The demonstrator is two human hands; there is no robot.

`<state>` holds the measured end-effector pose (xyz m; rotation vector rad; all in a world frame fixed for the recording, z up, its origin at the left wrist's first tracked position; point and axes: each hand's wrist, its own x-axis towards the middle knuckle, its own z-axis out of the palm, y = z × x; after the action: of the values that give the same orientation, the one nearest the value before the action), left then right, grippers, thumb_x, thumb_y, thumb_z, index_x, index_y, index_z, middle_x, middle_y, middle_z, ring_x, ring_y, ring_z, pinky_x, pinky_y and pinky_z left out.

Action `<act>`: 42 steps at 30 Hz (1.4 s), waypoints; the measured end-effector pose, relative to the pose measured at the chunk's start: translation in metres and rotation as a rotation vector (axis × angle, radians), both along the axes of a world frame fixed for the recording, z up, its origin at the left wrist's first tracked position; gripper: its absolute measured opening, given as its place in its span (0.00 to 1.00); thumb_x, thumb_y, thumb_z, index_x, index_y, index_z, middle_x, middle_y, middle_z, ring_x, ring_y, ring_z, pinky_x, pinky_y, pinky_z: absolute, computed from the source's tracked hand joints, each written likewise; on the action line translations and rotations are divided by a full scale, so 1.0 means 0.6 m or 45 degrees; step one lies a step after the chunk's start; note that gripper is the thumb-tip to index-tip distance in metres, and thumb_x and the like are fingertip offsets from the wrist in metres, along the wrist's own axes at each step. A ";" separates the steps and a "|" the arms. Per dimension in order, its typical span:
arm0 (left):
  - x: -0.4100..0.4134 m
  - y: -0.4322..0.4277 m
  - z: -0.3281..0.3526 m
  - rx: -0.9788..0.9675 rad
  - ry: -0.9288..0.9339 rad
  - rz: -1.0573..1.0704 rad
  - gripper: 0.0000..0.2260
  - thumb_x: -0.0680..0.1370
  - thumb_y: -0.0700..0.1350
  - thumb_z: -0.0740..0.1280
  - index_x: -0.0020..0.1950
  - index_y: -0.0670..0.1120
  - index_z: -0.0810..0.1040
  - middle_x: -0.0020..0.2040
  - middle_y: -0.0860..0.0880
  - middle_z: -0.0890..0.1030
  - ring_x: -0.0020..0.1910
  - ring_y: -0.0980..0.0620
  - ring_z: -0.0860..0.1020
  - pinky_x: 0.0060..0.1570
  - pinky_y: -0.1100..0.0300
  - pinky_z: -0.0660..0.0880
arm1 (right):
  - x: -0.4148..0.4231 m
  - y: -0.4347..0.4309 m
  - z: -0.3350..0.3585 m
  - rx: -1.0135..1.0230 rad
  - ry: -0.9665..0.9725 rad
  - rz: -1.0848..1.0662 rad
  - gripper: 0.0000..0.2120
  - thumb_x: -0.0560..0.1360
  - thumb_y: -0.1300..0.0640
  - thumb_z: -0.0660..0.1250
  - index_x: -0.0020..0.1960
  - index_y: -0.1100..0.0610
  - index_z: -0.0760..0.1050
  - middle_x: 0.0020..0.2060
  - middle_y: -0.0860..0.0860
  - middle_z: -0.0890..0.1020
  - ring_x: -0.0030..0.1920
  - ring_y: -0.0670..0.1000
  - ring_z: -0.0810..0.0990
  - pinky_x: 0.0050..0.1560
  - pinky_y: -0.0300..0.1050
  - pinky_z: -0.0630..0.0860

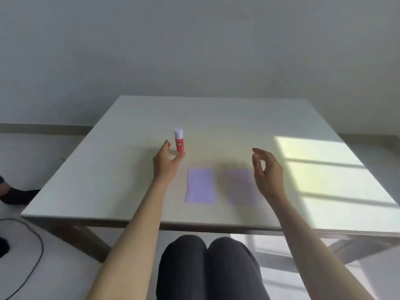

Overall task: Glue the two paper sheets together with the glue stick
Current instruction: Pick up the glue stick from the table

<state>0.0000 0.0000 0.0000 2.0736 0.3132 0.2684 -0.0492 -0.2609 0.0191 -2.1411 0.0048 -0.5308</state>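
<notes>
A red glue stick (179,140) with a white cap stands upright on the white table (129,174). My left hand (165,162) is open just left of it, thumb tip near its base, fingers spread and not closed around it. Two pale purple paper sheets lie flat side by side nearer to me: the left sheet (201,185) and the right sheet (240,186). My right hand (268,172) hovers open above the right edge of the right sheet, fingers loosely curled, holding nothing.
Sunlight falls in a window pattern on the table's right part (324,169). A black cable (32,252) curls on the floor at the left, near another person's dark shoe (18,195). My knees (207,267) sit under the near table edge.
</notes>
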 end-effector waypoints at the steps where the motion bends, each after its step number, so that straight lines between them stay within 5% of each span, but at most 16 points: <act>1: 0.002 -0.006 0.006 0.000 -0.022 0.012 0.25 0.73 0.50 0.70 0.63 0.37 0.70 0.66 0.44 0.76 0.63 0.45 0.73 0.57 0.56 0.68 | -0.006 0.000 0.003 0.025 0.004 -0.008 0.14 0.80 0.56 0.59 0.61 0.60 0.76 0.58 0.56 0.80 0.59 0.53 0.78 0.53 0.34 0.66; 5: 0.019 -0.026 0.016 0.016 -0.029 0.056 0.06 0.71 0.48 0.70 0.42 0.47 0.75 0.36 0.52 0.79 0.40 0.46 0.75 0.32 0.59 0.65 | -0.011 0.000 0.015 0.022 -0.040 -0.002 0.13 0.79 0.56 0.60 0.61 0.58 0.76 0.57 0.54 0.81 0.55 0.48 0.78 0.52 0.34 0.67; 7: 0.022 -0.029 0.012 -0.002 -0.065 0.121 0.08 0.70 0.48 0.69 0.36 0.46 0.74 0.29 0.51 0.76 0.34 0.47 0.72 0.28 0.60 0.62 | -0.005 -0.001 0.022 0.025 -0.067 0.006 0.13 0.79 0.57 0.61 0.61 0.58 0.76 0.56 0.53 0.81 0.54 0.47 0.77 0.52 0.37 0.68; 10: 0.017 -0.033 0.016 -0.031 -0.132 0.084 0.03 0.70 0.46 0.70 0.39 0.47 0.81 0.33 0.48 0.79 0.33 0.48 0.73 0.31 0.61 0.65 | 0.001 0.000 0.024 0.039 -0.083 0.023 0.12 0.77 0.60 0.64 0.60 0.58 0.77 0.55 0.53 0.81 0.52 0.51 0.78 0.49 0.40 0.70; 13: 0.007 -0.036 0.035 -0.014 -0.270 -0.104 0.12 0.70 0.43 0.73 0.52 0.49 0.83 0.40 0.51 0.80 0.39 0.50 0.77 0.40 0.61 0.71 | 0.017 0.010 0.043 0.172 -0.007 0.088 0.12 0.76 0.61 0.66 0.59 0.56 0.77 0.50 0.53 0.82 0.43 0.52 0.81 0.42 0.35 0.74; 17: -0.008 -0.047 0.072 0.314 -0.446 -0.289 0.13 0.68 0.41 0.75 0.52 0.48 0.83 0.43 0.49 0.81 0.42 0.49 0.77 0.40 0.59 0.72 | 0.049 0.044 0.089 0.355 0.235 0.274 0.16 0.75 0.49 0.66 0.59 0.55 0.76 0.35 0.52 0.83 0.27 0.50 0.80 0.30 0.40 0.73; 20: -0.023 -0.063 0.096 0.516 -0.487 -0.346 0.15 0.68 0.43 0.75 0.54 0.49 0.82 0.47 0.50 0.82 0.48 0.49 0.77 0.43 0.54 0.75 | 0.064 0.070 0.122 0.361 0.437 0.364 0.26 0.75 0.35 0.58 0.48 0.57 0.79 0.25 0.53 0.82 0.20 0.49 0.75 0.22 0.37 0.69; 23: -0.033 -0.074 0.107 0.617 -0.517 -0.387 0.14 0.69 0.43 0.74 0.55 0.50 0.82 0.47 0.51 0.81 0.49 0.50 0.76 0.40 0.57 0.73 | 0.072 0.086 0.133 0.228 0.479 0.412 0.26 0.76 0.38 0.58 0.33 0.58 0.75 0.20 0.52 0.78 0.16 0.47 0.70 0.21 0.35 0.66; 27: -0.038 -0.075 0.112 0.698 -0.517 -0.376 0.14 0.69 0.44 0.74 0.54 0.51 0.82 0.47 0.52 0.81 0.48 0.50 0.76 0.38 0.61 0.69 | 0.075 0.077 0.125 0.166 0.403 0.609 0.02 0.75 0.58 0.66 0.44 0.57 0.74 0.32 0.53 0.79 0.27 0.49 0.75 0.31 0.43 0.72; 30: -0.038 -0.071 0.112 0.706 -0.509 -0.352 0.14 0.69 0.45 0.74 0.55 0.53 0.82 0.47 0.53 0.81 0.48 0.50 0.76 0.38 0.62 0.67 | 0.070 0.068 0.124 0.189 0.449 0.636 0.16 0.72 0.54 0.71 0.58 0.54 0.72 0.40 0.52 0.79 0.32 0.50 0.79 0.30 0.39 0.74; 33: -0.039 -0.072 0.113 0.714 -0.508 -0.345 0.14 0.69 0.45 0.74 0.55 0.52 0.82 0.47 0.53 0.81 0.48 0.50 0.76 0.38 0.62 0.67 | 0.072 0.071 0.123 0.172 0.452 0.403 0.20 0.74 0.43 0.66 0.45 0.62 0.78 0.27 0.50 0.80 0.20 0.47 0.76 0.23 0.38 0.70; 35: -0.040 -0.072 0.114 0.738 -0.509 -0.351 0.14 0.69 0.45 0.74 0.55 0.52 0.82 0.47 0.53 0.81 0.47 0.50 0.76 0.38 0.62 0.67 | 0.073 0.071 0.120 0.132 0.401 0.406 0.16 0.76 0.50 0.66 0.38 0.62 0.76 0.22 0.48 0.78 0.18 0.44 0.73 0.24 0.39 0.70; 37: -0.040 -0.068 0.114 0.741 -0.504 -0.345 0.14 0.69 0.45 0.74 0.54 0.52 0.82 0.47 0.53 0.81 0.47 0.50 0.76 0.38 0.61 0.68 | 0.072 0.066 0.118 0.223 0.381 0.566 0.03 0.74 0.59 0.68 0.45 0.59 0.76 0.31 0.50 0.79 0.25 0.46 0.77 0.28 0.40 0.74; 40: -0.041 -0.067 0.114 0.737 -0.507 -0.346 0.14 0.70 0.45 0.74 0.54 0.53 0.82 0.46 0.53 0.81 0.47 0.50 0.76 0.38 0.61 0.68 | 0.071 0.064 0.121 0.331 0.458 0.613 0.14 0.74 0.54 0.69 0.58 0.57 0.73 0.41 0.54 0.80 0.34 0.52 0.81 0.31 0.42 0.77; 42: -0.041 -0.070 0.115 0.736 -0.513 -0.350 0.13 0.70 0.45 0.74 0.54 0.53 0.82 0.46 0.53 0.81 0.47 0.50 0.76 0.38 0.61 0.69 | 0.071 0.072 0.121 0.378 0.489 0.471 0.17 0.75 0.46 0.66 0.51 0.61 0.75 0.36 0.55 0.81 0.30 0.53 0.81 0.28 0.42 0.75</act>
<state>-0.0249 -0.0418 0.0693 2.5197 -0.3327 0.6545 -0.0067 -0.2178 0.0918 -1.8612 -0.0912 0.0961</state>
